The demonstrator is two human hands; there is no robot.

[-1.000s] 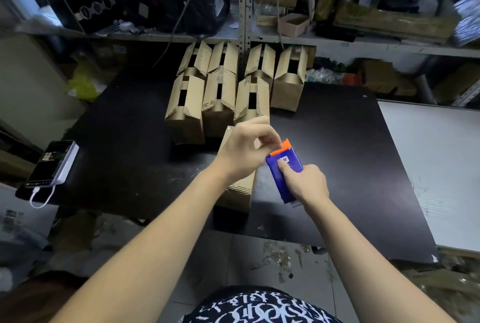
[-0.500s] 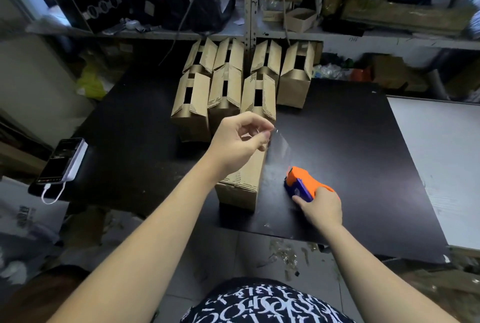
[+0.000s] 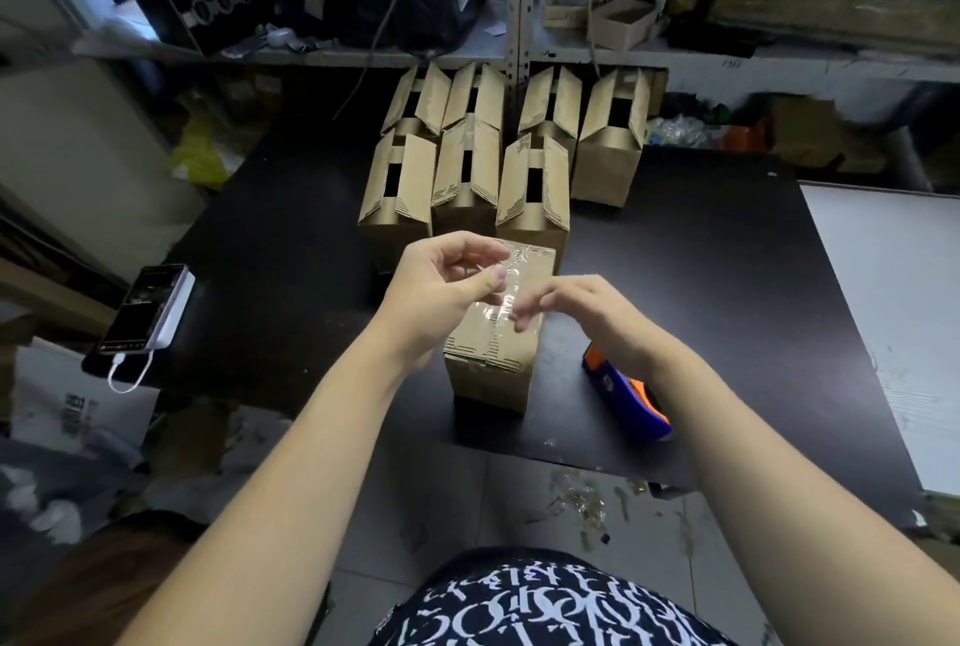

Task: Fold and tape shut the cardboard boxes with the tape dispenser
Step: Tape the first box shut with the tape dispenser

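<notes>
Both hands are above the closed box (image 3: 491, 364): your left hand (image 3: 441, 284) pinches the tape strip (image 3: 511, 276); whether your right hand (image 3: 592, 315) pinches or only touches it, I cannot tell.

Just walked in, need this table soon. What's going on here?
A person is taping a closed cardboard box on the table. The left hand pinches a clear tape strip over its top; the right hand reaches for the strip's near end. The tape dispenser lies beside the box. Behind stand open boxes.
</notes>
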